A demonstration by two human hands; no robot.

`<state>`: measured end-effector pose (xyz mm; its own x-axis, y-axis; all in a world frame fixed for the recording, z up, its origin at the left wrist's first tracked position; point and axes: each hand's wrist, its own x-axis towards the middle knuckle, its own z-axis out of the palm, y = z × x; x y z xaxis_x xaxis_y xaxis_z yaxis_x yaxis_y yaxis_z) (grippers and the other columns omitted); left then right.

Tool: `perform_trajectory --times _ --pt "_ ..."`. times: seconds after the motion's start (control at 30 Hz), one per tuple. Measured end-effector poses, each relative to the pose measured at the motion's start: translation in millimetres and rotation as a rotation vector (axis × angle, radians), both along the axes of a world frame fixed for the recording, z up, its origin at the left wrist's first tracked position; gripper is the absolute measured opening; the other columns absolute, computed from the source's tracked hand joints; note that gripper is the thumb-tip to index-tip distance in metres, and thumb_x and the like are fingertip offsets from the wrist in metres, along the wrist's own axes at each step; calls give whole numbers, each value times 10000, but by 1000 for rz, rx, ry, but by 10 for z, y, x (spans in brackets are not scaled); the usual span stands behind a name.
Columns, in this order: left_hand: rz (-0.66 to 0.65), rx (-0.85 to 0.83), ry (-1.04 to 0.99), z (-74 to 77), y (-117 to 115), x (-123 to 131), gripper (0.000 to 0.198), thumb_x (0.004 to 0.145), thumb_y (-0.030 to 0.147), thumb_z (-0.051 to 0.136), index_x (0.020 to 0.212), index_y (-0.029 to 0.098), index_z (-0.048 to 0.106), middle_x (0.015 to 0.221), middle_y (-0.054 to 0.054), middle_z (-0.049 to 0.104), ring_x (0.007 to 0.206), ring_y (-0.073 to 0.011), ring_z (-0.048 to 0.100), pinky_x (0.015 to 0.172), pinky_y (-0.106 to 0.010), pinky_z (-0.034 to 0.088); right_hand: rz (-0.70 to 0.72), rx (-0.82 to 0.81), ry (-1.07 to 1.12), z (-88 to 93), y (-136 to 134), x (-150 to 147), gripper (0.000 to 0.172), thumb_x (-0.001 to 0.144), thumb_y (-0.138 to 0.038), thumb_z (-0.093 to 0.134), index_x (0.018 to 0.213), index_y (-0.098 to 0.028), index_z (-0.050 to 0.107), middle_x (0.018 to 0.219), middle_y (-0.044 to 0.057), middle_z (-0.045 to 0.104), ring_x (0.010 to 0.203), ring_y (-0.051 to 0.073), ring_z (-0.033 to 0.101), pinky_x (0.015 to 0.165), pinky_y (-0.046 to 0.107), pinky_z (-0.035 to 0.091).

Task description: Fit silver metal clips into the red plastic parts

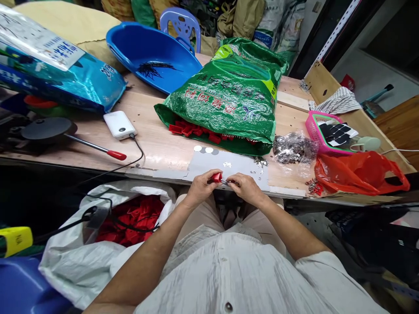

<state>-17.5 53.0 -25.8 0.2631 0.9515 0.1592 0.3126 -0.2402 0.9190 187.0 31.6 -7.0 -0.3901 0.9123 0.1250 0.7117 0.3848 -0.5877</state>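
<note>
At the table's front edge my left hand point(200, 188) is closed on a small red piece point(217, 177), which looks like a plastic box-shaped part. Facing it, my right hand point(246, 187) pinches a thin dark metal tool point(224, 182), its tip close to or touching the red piece; its exact kind is too small to make out. Just beyond both hands lies a grey mat point(209, 163) with white discs point(208, 150) and tiny silvery bits point(227, 165) on it. More red pieces point(196, 130) spill from the mouth of a green sack point(225, 96).
A clear bag of small metal parts point(294, 147), a pink basket point(312, 131) and a red plastic bag point(360, 172) stand right. Left are a white power bank point(119, 125) with cable, a red-handled lever point(116, 155) and a blue basin point(131, 48). A white sack point(65, 257) holds red pieces below.
</note>
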Motion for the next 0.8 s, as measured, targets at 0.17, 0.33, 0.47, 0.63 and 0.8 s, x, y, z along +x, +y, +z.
perform_trajectory --times 0.17,0.33,0.47,0.63,0.8 --pt "3 -20 -22 9 8 -9 314 691 259 732 1004 239 723 915 -19 737 787 -185 657 777 -290 499 35 6 14 -20 20 -13 186 915 -180 567 1047 -202 695 994 66 695 930 174 634 839 276 463" --pt "-9 -13 -14 2 20 -15 305 695 269 728 998 238 723 910 -18 737 800 -189 659 783 -293 499 34 -9 -4 7 20 -40 179 915 -156 559 1019 -200 698 992 66 693 952 171 637 858 270 470" --pt "-12 0 7 8 22 -21 290 706 269 722 994 237 721 923 -23 740 817 -194 661 794 -296 494 -1 -47 -52 70 38 -84 171 910 -159 562 986 -199 709 965 74 699 919 183 640 827 280 463" --pt "-10 4 27 32 16 -21 291 704 287 725 989 233 718 910 -28 739 807 -202 658 781 -301 494 -85 -148 -111 165 119 -143 161 878 -161 578 916 -215 724 904 63 712 863 195 637 772 286 437" --pt "-5 12 34 36 4 -13 293 720 291 717 1007 239 713 964 -31 740 856 -209 662 813 -306 489 -74 -204 -44 184 172 -109 160 863 -164 576 890 -217 725 893 39 729 846 184 633 758 277 420"
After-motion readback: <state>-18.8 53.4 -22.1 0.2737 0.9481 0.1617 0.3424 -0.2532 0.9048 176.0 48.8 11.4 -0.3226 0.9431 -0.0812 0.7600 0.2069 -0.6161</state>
